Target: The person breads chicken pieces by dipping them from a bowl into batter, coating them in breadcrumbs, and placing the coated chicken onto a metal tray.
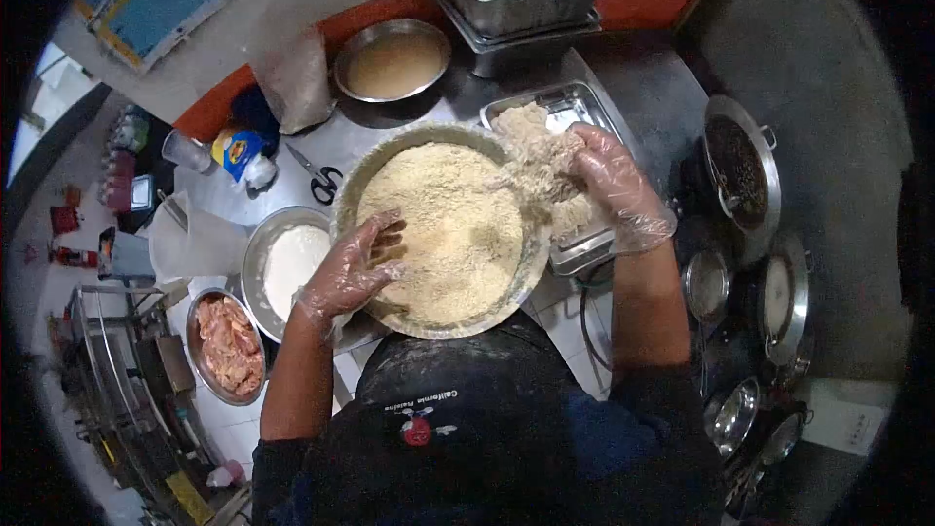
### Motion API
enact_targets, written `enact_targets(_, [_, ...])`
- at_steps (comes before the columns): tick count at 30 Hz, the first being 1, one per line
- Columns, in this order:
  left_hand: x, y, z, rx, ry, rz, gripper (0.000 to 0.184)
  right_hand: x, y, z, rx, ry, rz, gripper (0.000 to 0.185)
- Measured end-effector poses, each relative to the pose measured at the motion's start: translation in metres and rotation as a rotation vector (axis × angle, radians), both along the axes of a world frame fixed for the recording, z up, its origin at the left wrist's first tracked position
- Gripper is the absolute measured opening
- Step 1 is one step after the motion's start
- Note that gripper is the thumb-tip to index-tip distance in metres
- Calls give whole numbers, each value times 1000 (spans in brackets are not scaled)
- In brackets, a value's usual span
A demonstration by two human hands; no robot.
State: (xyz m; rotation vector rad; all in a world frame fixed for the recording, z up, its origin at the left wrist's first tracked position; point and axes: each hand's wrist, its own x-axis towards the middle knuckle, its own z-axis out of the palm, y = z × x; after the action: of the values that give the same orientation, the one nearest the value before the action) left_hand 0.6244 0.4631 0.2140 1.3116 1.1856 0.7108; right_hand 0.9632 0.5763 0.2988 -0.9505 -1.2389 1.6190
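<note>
Right hand (pixel 619 180), in a clear plastic glove, grips a coated piece (pixel 542 158) between thumb and fingers. Left hand (pixel 353 275), gloved likewise, is spread with fingers loosely bent, gripping nothing visible, over the flour (pixel 450 224).

Coated piece: pale beige, irregular in outline. Surface: rough, shaggy, covered in dry flakes and clumps; the core does not show. Its exact edge against the similar pieces behind it cannot be told.

Position: directly at the right fingertips, on the side facing the left hand and well apart from it. It is above the zone where the right rim of the basin (pixel 537 268) meets the tray (pixel 601 115). Contact with either cannot be determined. The left hand is at the basin's near-left side.
</note>
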Motion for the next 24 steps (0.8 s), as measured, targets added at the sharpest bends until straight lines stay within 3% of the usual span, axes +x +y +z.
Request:
enact_targets(1, [1,-1,-2,-3,-6,-26,75,30,16,-12,51,-145,91,21])
enact_targets(3, [2,-4,-5,-99,-53,5,75,70,11,-30,102,-164,-46,35])
enact_targets(7, [5,-5,-12,-135,-126,1,78,115,11,-80,77,-276,-44,33])
enact_targets(9, [8,-4,-14,-142,-110,-13,78,141,15,-145,-145,-180,-37,36])
enact_targets(13, [11,-2,-18,-180,-97,-29,78,131,3,-179,-301,-157,-28,37])
enact_targets(15, [12,-1,-21,-189,-96,-39,78,121,-8,-185,-404,-353,-337,36])
enact_targets(17, [14,0,-21,-209,-60,-53,78,134,7,-213,-74,-1255,77,38])
enact_targets(22, [22,1,-10,-215,28,-100,77,126,5,-203,24,-1411,82,32])
enact_targets(24, [25,0,-6,-215,23,-97,76,125,9,-204,24,-1555,251,34])
